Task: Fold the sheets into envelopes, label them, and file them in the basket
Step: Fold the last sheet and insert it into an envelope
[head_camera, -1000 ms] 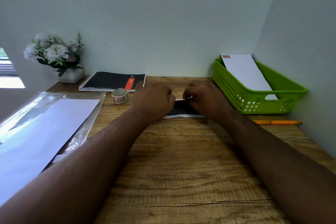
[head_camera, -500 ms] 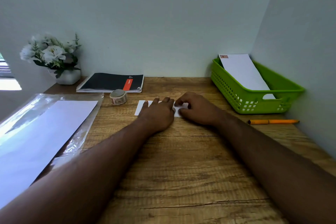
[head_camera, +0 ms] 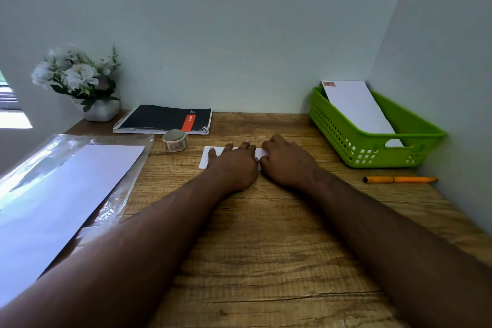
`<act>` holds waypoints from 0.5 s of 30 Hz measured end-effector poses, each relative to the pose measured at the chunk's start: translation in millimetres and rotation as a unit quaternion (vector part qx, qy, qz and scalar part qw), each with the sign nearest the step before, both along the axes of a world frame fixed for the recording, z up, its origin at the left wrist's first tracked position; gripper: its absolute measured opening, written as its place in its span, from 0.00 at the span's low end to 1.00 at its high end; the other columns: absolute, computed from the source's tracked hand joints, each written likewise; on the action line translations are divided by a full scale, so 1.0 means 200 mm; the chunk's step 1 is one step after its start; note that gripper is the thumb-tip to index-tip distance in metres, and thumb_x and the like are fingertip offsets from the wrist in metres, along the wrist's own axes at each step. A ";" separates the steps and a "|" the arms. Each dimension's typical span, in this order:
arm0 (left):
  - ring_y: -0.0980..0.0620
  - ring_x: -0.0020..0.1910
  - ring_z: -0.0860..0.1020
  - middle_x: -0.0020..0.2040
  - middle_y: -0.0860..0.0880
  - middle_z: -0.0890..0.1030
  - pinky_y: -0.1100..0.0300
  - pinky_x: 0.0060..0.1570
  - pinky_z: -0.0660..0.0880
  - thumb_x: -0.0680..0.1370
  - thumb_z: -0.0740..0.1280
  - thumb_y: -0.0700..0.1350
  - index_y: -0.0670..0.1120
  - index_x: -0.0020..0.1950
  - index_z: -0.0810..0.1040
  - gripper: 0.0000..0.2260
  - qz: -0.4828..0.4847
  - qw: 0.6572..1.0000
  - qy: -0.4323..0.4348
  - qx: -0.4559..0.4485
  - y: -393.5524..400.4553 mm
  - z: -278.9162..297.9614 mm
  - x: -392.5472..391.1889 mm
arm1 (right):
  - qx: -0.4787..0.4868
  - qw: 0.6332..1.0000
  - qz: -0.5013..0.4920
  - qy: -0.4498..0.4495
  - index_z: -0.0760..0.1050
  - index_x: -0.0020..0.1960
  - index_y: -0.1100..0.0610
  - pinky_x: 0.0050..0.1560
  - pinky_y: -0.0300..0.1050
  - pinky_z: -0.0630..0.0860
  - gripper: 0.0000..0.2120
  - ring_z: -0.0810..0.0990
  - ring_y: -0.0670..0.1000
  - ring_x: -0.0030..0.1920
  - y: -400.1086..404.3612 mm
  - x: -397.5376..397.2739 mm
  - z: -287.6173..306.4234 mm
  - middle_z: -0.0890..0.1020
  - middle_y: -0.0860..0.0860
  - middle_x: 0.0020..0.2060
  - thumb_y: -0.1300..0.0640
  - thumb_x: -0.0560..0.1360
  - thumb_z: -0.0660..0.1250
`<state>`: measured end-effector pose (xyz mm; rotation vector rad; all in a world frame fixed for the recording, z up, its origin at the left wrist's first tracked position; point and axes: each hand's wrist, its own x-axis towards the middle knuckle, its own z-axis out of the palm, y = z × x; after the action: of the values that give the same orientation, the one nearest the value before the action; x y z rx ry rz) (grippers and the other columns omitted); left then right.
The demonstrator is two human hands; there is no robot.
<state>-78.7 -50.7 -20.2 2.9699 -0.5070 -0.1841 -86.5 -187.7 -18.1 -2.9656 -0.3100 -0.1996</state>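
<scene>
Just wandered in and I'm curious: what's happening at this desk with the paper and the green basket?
A person is folding paper into envelopes. Both hands are on a small folded white sheet in the middle of the wooden desk: the left hand lies flat on it, and the right hand presses its right end with curled fingers. One finished envelope already leans in the green basket. A tape roll, an orange pen and a stack of blank sheets lie on the desk.

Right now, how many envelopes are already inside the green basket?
1. One white envelope leans in the green basket at the desk's far right, a stamp at its top corner. More could lie hidden behind the basket's front wall.
</scene>
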 end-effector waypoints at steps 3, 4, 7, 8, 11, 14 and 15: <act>0.44 0.78 0.47 0.80 0.51 0.48 0.34 0.72 0.47 0.84 0.48 0.51 0.49 0.79 0.48 0.24 0.010 1.000 0.005 0.002 -0.01 0.00 0.00 | -0.019 0.999 -0.034 -0.017 0.73 0.58 0.58 0.51 0.52 0.75 0.15 0.76 0.57 0.52 -0.04 -0.01 0.01 0.72 0.56 0.57 0.51 0.77 0.55; 0.44 0.78 0.47 0.80 0.51 0.48 0.34 0.72 0.47 0.84 0.48 0.51 0.49 0.79 0.48 0.24 0.012 1.000 0.006 0.002 -0.01 0.00 0.00 | -0.027 0.998 -0.045 -0.021 0.73 0.57 0.58 0.51 0.51 0.75 0.15 0.76 0.57 0.53 -0.05 -0.02 0.02 0.73 0.56 0.57 0.52 0.77 0.55; 0.43 0.78 0.47 0.80 0.51 0.48 0.33 0.72 0.46 0.84 0.48 0.51 0.51 0.79 0.48 0.24 0.010 1.000 0.007 -0.003 0.00 0.00 0.00 | -0.061 0.993 -0.098 -0.027 0.74 0.57 0.58 0.52 0.52 0.76 0.13 0.77 0.57 0.54 -0.10 -0.04 0.05 0.73 0.56 0.57 0.55 0.76 0.56; 0.43 0.78 0.47 0.80 0.52 0.48 0.32 0.72 0.46 0.84 0.49 0.51 0.53 0.79 0.48 0.24 0.006 1.000 0.007 -0.009 0.00 0.00 0.01 | -0.080 0.990 -0.114 -0.032 0.74 0.57 0.57 0.51 0.51 0.75 0.13 0.77 0.57 0.55 -0.10 -0.05 0.05 0.74 0.56 0.57 0.55 0.76 0.56; 0.40 0.78 0.47 0.80 0.54 0.48 0.29 0.69 0.46 0.83 0.51 0.50 0.57 0.79 0.49 0.24 -0.001 1.000 0.004 -0.020 -0.01 0.00 0.01 | -0.162 0.975 -0.136 -0.067 0.75 0.58 0.56 0.53 0.50 0.72 0.14 0.75 0.57 0.57 -0.07 -0.06 0.06 0.76 0.55 0.58 0.56 0.76 0.57; 0.38 0.77 0.48 0.79 0.55 0.49 0.26 0.67 0.46 0.83 0.51 0.50 0.55 0.78 0.50 0.24 -0.005 1.000 0.000 -0.021 -0.03 0.00 0.00 | -0.120 0.988 -0.032 -0.092 0.69 0.67 0.59 0.64 0.52 0.67 0.18 0.70 0.57 0.65 -0.02 -0.02 0.00 0.71 0.58 0.66 0.54 0.79 0.55; 0.38 0.77 0.48 0.79 0.55 0.51 0.26 0.67 0.47 0.83 0.51 0.51 0.54 0.78 0.51 0.24 -0.007 1.000 -0.002 -0.019 -0.03 0.00 0.00 | -0.054 0.997 0.008 -0.058 0.66 0.70 0.59 0.67 0.50 0.65 0.20 0.68 0.57 0.68 0.00 -0.01 -0.02 0.69 0.58 0.69 0.53 0.81 0.53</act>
<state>-79.3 -57.1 -19.6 2.9315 -0.5264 -0.1689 -88.6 -188.7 -21.9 -3.0625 -0.3687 -0.3645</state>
